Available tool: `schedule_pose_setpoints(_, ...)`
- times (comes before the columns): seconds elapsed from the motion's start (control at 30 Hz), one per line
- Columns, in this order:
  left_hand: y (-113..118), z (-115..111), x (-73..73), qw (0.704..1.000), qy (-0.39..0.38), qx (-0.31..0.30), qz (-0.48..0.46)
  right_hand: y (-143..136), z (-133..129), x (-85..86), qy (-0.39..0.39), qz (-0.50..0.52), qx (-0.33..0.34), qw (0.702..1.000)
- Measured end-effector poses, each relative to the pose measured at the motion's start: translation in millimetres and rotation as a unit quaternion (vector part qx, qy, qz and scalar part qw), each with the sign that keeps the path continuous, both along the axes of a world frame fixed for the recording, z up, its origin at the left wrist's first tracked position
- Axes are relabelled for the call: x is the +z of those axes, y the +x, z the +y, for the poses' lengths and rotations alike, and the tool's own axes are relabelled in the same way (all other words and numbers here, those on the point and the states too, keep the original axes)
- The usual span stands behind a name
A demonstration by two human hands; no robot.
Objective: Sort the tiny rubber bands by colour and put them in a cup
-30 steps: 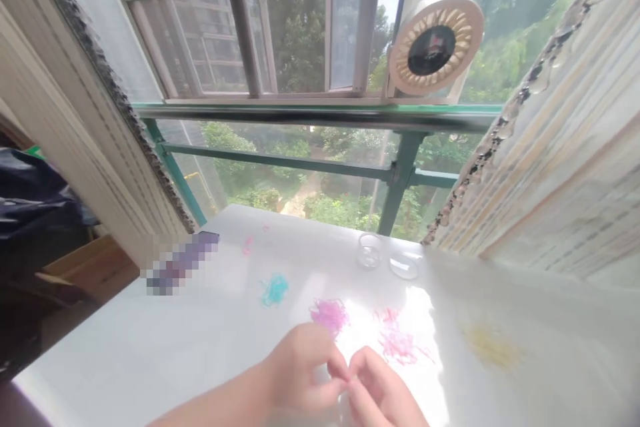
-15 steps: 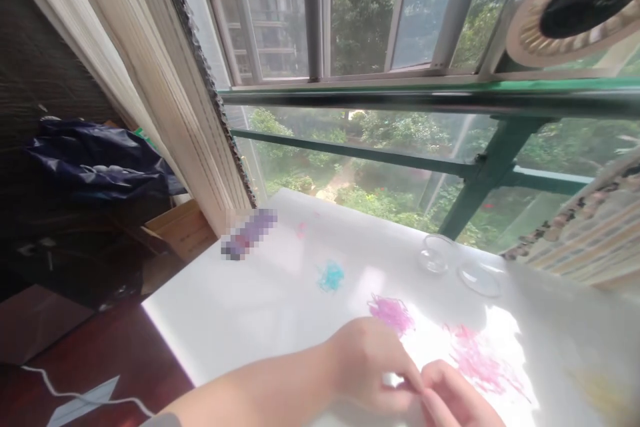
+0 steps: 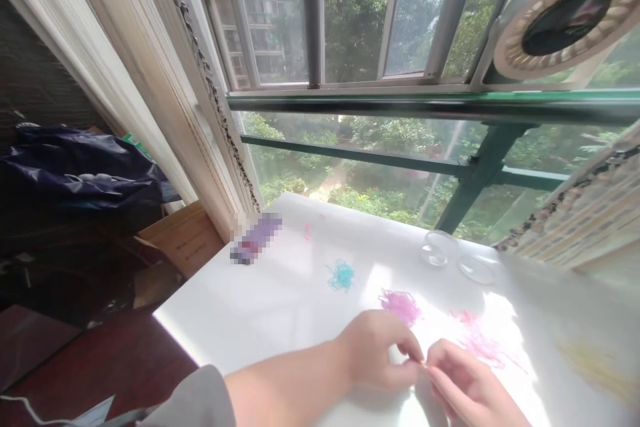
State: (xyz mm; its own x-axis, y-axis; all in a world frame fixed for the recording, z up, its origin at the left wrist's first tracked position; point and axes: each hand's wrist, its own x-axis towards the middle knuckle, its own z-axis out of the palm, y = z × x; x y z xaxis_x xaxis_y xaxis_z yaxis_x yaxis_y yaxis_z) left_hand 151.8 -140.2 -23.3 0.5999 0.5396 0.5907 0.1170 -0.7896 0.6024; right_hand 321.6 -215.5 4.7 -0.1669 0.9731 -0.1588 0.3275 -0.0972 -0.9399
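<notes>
My left hand (image 3: pixel 383 350) reaches over the white table (image 3: pixel 240 307), thumb and forefinger pinched together. Its fingertips meet those of my right hand (image 3: pixel 467 380), also pinched, at the lower right. Whatever lies between them is too small to name. Just beyond my left hand is a tangle of purple strands (image 3: pixel 401 307). Pink strands (image 3: pixel 483 340) lie behind my right hand in bright sunlight. A smaller turquoise tangle (image 3: pixel 342 275) sits further left, and pale yellow strands (image 3: pixel 595 363) are at the far right.
Two clear round dishes (image 3: pixel 477 269) stand near the table's back edge. A blurred purple object (image 3: pixel 257 238) lies at the left corner. Beyond are a window with a green rail (image 3: pixel 350 155), a curtain (image 3: pixel 165 100), a cardboard box (image 3: pixel 185 237) and a round fan (image 3: pixel 565 23).
The view has shifted slightly, so the table and strands appear a little further right. Both hands remain fingertip to fingertip, with my right hand showing more of its fingers.
</notes>
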Motion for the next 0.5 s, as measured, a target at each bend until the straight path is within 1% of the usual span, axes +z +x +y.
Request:
schedule_pose_setpoints(0.13,0.7,1.6,5.9,0.999,0.025,-0.003,-0.047,0.9,-1.1,-1.8,0.031,0.021,0.003,0.999)
schedule_pose_setpoints(0.3,-1.6,-0.2,17.8,0.998,0.063,0.004,-0.026,2.4,2.3,7.4,0.042,0.013,0.025,0.999)
schedule_pose_setpoints(0.4,-4.2,-2.5,20.9,0.997,0.072,0.018,-0.035,2.6,2.5,11.7,0.05,0.026,0.032,0.998)
schedule_pose_setpoints(0.5,-4.0,-2.7,21.9,0.997,0.069,0.015,-0.028,3.6,0.5,12.6,0.053,0.034,0.03,0.998)
